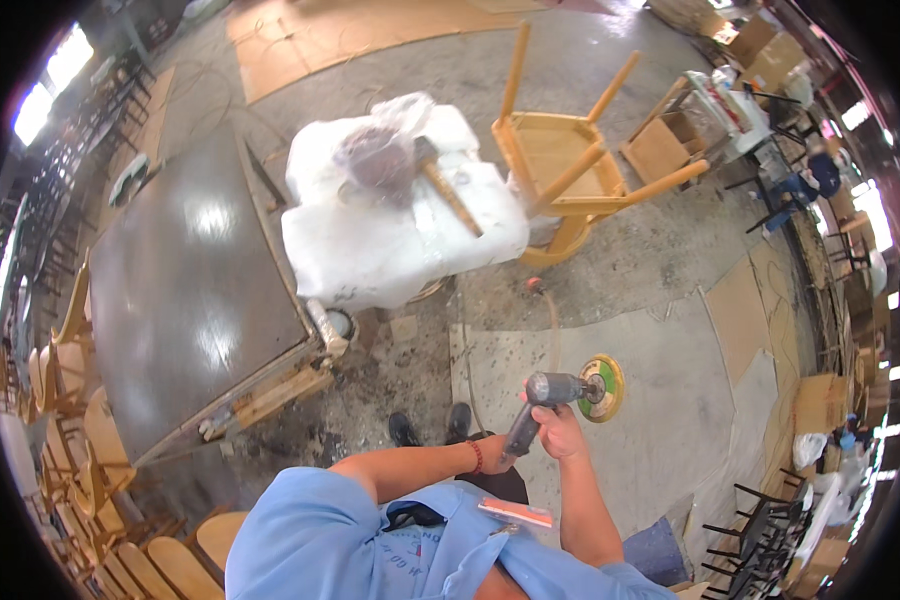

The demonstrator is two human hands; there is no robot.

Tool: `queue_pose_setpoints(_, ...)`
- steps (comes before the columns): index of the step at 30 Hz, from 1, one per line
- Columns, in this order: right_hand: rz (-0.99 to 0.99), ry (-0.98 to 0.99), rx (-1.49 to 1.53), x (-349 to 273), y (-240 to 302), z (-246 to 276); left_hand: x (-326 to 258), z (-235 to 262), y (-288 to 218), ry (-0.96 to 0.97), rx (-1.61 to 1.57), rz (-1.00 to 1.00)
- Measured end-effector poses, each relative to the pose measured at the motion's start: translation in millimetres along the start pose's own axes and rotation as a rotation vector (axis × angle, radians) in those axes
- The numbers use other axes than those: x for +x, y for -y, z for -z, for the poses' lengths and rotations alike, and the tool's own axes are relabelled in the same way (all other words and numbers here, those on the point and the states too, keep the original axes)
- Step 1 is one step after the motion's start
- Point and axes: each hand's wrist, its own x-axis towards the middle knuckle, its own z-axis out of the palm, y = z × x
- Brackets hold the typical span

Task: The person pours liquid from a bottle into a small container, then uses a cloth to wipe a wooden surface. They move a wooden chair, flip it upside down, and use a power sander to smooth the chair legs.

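Note:
In front of my body, both hands are closed on a dark pistol-shaped power drill (pixel 555 388). My left hand (pixel 500 456), with a red beaded bracelet at the wrist, is at the lower end of its handle. My right hand (pixel 560 432) grips it just below the body. At the drill's front is a round disc (pixel 602 388) with a yellow rim and a green, white and orange face. Beyond my hands, a light wooden chair (pixel 560 160) stands legs up beside a white-wrapped padded stand (pixel 400 250). On that stand lie a brush-like tool with a wooden handle (pixel 452 198) and a dark crumpled bundle (pixel 380 160).
A large dark tabletop (pixel 195 290) is on the left, with a can (pixel 340 325) near its corner. A thin hose (pixel 554 325) lies ahead of the drill. Wooden chairs (pixel 100 440) crowd the left edge, black-legged ones (pixel 755 540) the lower right. A person (pixel 815 180) is at far right.

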Motion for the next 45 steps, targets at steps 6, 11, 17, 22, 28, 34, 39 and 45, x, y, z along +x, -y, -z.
queue_pose_setpoints(6,0.238,-0.023,0.194,31.2,75.9,22.3,36.3,14.5,-26.5,0.473,0.293,0.106)
queue_pose_setpoints(11,0.305,-0.025,0.276,75.7,148.2,82.1,90.7,45.0,-22.7,0.491,0.513,0.300)
queue_pose_setpoints(17,0.229,-0.169,0.111,89.0,187.7,154.2,188.2,116.8,-134.0,-0.379,-0.072,0.122)
queue_pose_setpoints(22,0.357,-0.093,-0.020,103.4,201.1,142.9,269.6,128.0,-190.5,-0.282,-0.025,0.267)
queue_pose_setpoints(28,0.442,0.149,-0.488,102.5,254.2,133.4,277.0,166.6,-193.9,-0.097,-0.505,0.200)
queue_pose_setpoints(34,0.419,0.164,-0.380,84.3,278.5,87.6,250.6,223.7,-221.7,-0.232,-0.611,-0.006)
queue_pose_setpoints(39,0.352,0.104,-0.691,88.6,283.4,94.0,251.9,297.4,-244.0,-0.366,-0.850,-0.434)
queue_pose_setpoints(45,0.337,0.004,-0.652,126.2,348.4,23.1,283.2,376.6,-250.0,-0.555,-1.101,-0.692)
